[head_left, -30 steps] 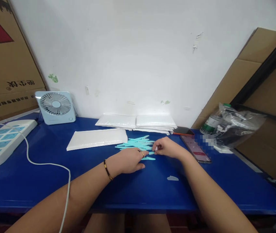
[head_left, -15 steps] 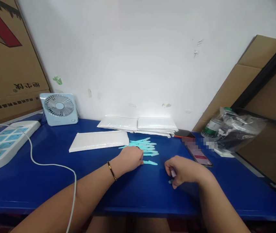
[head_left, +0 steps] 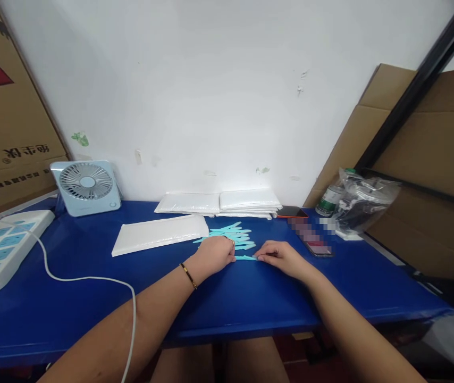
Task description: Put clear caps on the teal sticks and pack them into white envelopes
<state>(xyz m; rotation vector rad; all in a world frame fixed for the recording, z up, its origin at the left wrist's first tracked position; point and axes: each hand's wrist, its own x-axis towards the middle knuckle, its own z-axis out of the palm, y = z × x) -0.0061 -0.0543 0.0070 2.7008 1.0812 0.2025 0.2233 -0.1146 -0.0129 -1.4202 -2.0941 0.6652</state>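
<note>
My left hand (head_left: 218, 254) is closed on one end of a turquoise stick (head_left: 245, 258), just in front of the pile. At the stick's right end, the thumb and fingers of my right hand (head_left: 278, 257) are pinched together on its clear tip. Several similar turquoise sticks (head_left: 243, 239) lie in a loose pile behind my left hand, partly hidden by it. A white padded envelope (head_left: 159, 234) lies left of the pile, and stacked white envelopes (head_left: 250, 200) rest against the wall.
A light blue fan (head_left: 87, 186) and a white power strip (head_left: 15, 239) stand left. A white cable (head_left: 87, 277) crosses my left forearm. Phones (head_left: 318, 242), a bottle (head_left: 329, 199) and a clear plastic bag (head_left: 366, 205) are on the right of the blue table (head_left: 243, 308).
My right hand has moved left and away from me to the stick's right end, which was free before. My left hand stays by the pile. The camera view has shifted slightly.
</note>
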